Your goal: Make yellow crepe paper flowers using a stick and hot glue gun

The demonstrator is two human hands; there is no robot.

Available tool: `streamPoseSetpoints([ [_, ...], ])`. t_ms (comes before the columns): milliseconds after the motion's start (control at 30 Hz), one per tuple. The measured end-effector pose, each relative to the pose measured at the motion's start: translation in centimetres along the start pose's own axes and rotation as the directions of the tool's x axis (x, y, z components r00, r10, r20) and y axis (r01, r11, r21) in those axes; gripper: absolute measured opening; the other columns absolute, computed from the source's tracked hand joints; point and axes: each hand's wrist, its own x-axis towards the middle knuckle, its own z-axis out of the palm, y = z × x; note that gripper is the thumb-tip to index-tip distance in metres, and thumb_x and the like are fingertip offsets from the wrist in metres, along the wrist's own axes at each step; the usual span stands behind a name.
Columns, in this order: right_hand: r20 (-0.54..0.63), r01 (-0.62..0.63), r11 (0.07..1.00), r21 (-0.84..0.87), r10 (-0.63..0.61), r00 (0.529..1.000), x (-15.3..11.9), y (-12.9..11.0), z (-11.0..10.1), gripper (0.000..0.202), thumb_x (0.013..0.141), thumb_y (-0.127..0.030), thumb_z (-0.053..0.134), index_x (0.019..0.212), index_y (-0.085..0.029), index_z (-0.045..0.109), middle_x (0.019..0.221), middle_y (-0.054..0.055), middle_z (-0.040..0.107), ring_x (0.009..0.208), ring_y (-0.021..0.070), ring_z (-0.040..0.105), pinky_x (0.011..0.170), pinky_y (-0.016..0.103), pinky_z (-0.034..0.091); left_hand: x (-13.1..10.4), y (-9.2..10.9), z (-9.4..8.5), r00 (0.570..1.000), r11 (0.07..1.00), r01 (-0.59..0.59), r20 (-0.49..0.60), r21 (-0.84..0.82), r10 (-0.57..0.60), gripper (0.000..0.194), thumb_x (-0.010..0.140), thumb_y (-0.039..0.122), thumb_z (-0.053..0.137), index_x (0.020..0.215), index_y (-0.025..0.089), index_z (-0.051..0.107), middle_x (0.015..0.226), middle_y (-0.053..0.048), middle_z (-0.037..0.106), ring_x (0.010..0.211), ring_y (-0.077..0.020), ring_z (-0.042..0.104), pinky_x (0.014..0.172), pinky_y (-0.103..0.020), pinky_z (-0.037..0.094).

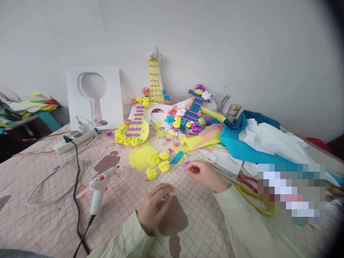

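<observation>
My right hand (205, 175) reaches over the middle of the table, its fingertips pinched at a small piece of purple paper (186, 165). Closer to me, my left hand (156, 207) hovers with curved fingers, the thumb apart from them and nothing visible between. Several yellow paper flowers (153, 159) lie just beyond my hands, beside a yellow paper sheet (138, 157) and a strip of blue paper (177, 157). Behind them, a yellow paper guitar (138, 129) with purple strips leans upright, and a blue guitar (194, 108) with many-coloured flowers stands to its right.
At the left, a white glue gun (98, 195) stands with its black cord trailing toward me, near a white power strip (77, 138). A white foam board (71, 100) with a cut-out leans on the wall. Blue cloth-like sheets (233, 143) and scissors with yellow handles (252, 202) lie right.
</observation>
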Motion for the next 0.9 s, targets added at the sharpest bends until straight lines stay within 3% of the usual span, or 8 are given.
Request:
streamPoseSetpoints([
  [67, 0.148, 0.065, 0.995, 0.076, -0.075, 0.986, -1.5, -1.7, 0.0, 0.009, 0.071, -0.023, 0.055, 0.068, -0.022, 0.064, 0.065, -0.003, 0.065, 0.059, 0.0110, 0.057, 0.055, 0.021, 0.044, -0.1, 0.0, 0.0, 0.999, 0.998, 0.013, -0.039, -0.060, -0.015, 0.038, 0.082, 0.014, 0.050, 0.120, 0.017, 0.047, 0.116, -0.015, 0.056, 0.076, -0.0128, 0.060, 0.071, -0.029, 0.052],
  [167, 0.339, 0.074, 0.974, 0.215, -0.146, 0.930, -2.9, -3.7, 0.1, 0.011, 0.075, -0.024, 0.055, 0.075, -0.023, 0.066, 0.068, -0.001, 0.066, 0.062, 0.0121, 0.059, 0.056, 0.021, 0.046, -0.1, 0.2, 0.1, 0.999, 0.993, 0.005, 0.042, -0.120, 0.000, 0.032, 0.080, 0.017, 0.055, 0.113, 0.018, 0.054, 0.096, -0.010, 0.066, 0.073, -0.0134, 0.062, 0.069, -0.027, 0.052],
  [233, 0.349, 0.051, 0.973, 0.226, -0.130, 0.928, -3.2, -4.3, 0.1, 0.012, 0.077, -0.024, 0.054, 0.076, -0.023, 0.066, 0.069, 0.000, 0.066, 0.063, 0.0127, 0.060, 0.057, 0.021, 0.047, 0.0, 0.4, 0.2, 0.997, 0.994, 0.041, 0.076, -0.106, -0.033, 0.013, 0.080, 0.016, 0.056, 0.090, 0.015, 0.064, 0.076, -0.006, 0.068, 0.069, -0.0136, 0.062, 0.064, -0.024, 0.051],
  [333, 0.316, 0.046, 0.976, 0.215, -0.114, 0.942, -3.1, -4.6, 0.3, 0.013, 0.078, -0.022, 0.053, 0.076, -0.024, 0.066, 0.069, 0.000, 0.066, 0.063, 0.0125, 0.061, 0.057, 0.021, 0.048, 0.0, 0.6, 0.3, 0.990, 0.985, 0.132, 0.066, -0.112, -0.125, 0.010, 0.080, 0.017, 0.055, 0.076, 0.013, 0.064, 0.069, -0.006, 0.066, 0.065, -0.0132, 0.061, 0.061, -0.023, 0.049],
  [533, 0.314, 0.096, 0.987, 0.130, -0.133, 0.940, -3.0, -4.5, 0.6, 0.016, 0.078, -0.018, 0.051, 0.075, -0.024, 0.066, 0.068, -0.001, 0.067, 0.062, 0.0112, 0.061, 0.055, 0.019, 0.047, -0.1, 0.5, 0.2, 0.991, 0.941, 0.109, -0.039, -0.320, -0.128, 0.009, 0.081, 0.016, 0.051, 0.075, 0.013, 0.057, 0.092, -0.012, 0.063, 0.086, -0.0170, 0.060, 0.072, -0.028, 0.049],
  [633, 0.308, 0.098, 0.994, 0.048, -0.108, 0.945, -1.7, -3.0, -0.4, 0.012, 0.076, -0.021, 0.056, 0.072, -0.024, 0.067, 0.068, -0.002, 0.068, 0.063, 0.0111, 0.062, 0.058, 0.019, 0.048, 0.1, 0.9, 0.2, 0.996, 0.924, 0.071, -0.022, -0.376, -0.086, 0.016, 0.076, 0.014, 0.054, 0.061, 0.013, 0.049, 0.082, -0.011, 0.064, 0.072, -0.0143, 0.062, 0.066, -0.025, 0.049],
  [767, 0.056, -0.051, 0.973, -0.223, 0.065, 0.996, 2.2, 1.6, -2.8, 0.014, 0.078, -0.019, 0.051, 0.076, -0.018, 0.065, 0.076, 0.003, 0.069, 0.071, 0.0156, 0.062, 0.066, 0.026, 0.049, 0.3, 1.7, 0.4, 0.999, 0.912, 0.038, 0.048, -0.409, -0.020, 0.019, 0.073, 0.013, 0.053, 0.057, 0.015, 0.043, 0.063, -0.007, 0.063, 0.058, -0.0122, 0.060, 0.057, -0.022, 0.047],
  [900, -0.099, -0.207, 0.901, -0.382, 0.183, 0.978, 6.2, 5.9, -3.6, 0.013, 0.075, -0.020, 0.061, 0.085, -0.014, 0.063, 0.087, 0.006, 0.066, 0.081, 0.0177, 0.061, 0.075, 0.032, 0.047, 0.2, 1.7, 0.6, 0.995, 0.939, 0.081, 0.084, -0.335, -0.056, 0.012, 0.073, 0.013, 0.052, 0.061, 0.014, 0.050, 0.065, -0.009, 0.064, 0.059, -0.0134, 0.060, 0.058, -0.023, 0.047],
])
